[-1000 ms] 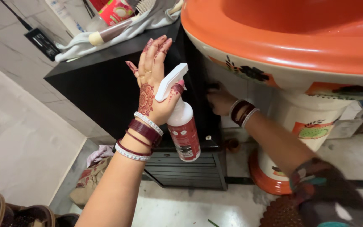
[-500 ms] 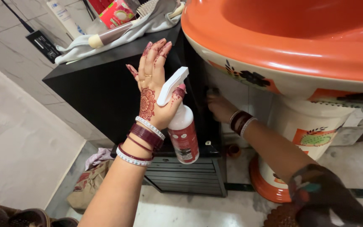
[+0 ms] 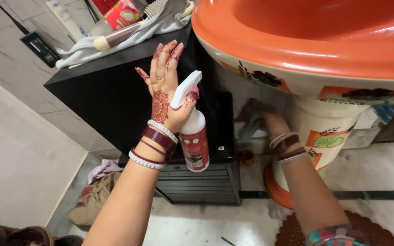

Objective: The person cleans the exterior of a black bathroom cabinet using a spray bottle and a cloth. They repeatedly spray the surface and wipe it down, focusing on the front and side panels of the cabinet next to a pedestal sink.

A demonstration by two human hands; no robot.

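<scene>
Beside the sink pedestal (image 3: 324, 132), hands hold spray bottle (image 3: 194, 136), cloth (image 3: 251, 119).

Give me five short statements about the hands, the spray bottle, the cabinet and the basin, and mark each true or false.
1. The left hand holds a spray bottle with a white trigger head. True.
2. The bottle lies flat on the floor. False: it hangs upright from the left hand's grip, in front of the black cabinet.
3. The right hand is under the orange basin, near its pedestal. True.
4. The left hand's fingers are curled into a fist. False: they are stretched upward.
5. The top of the cabinet is bare. False: a white cloth and toiletries lie on it.
</scene>
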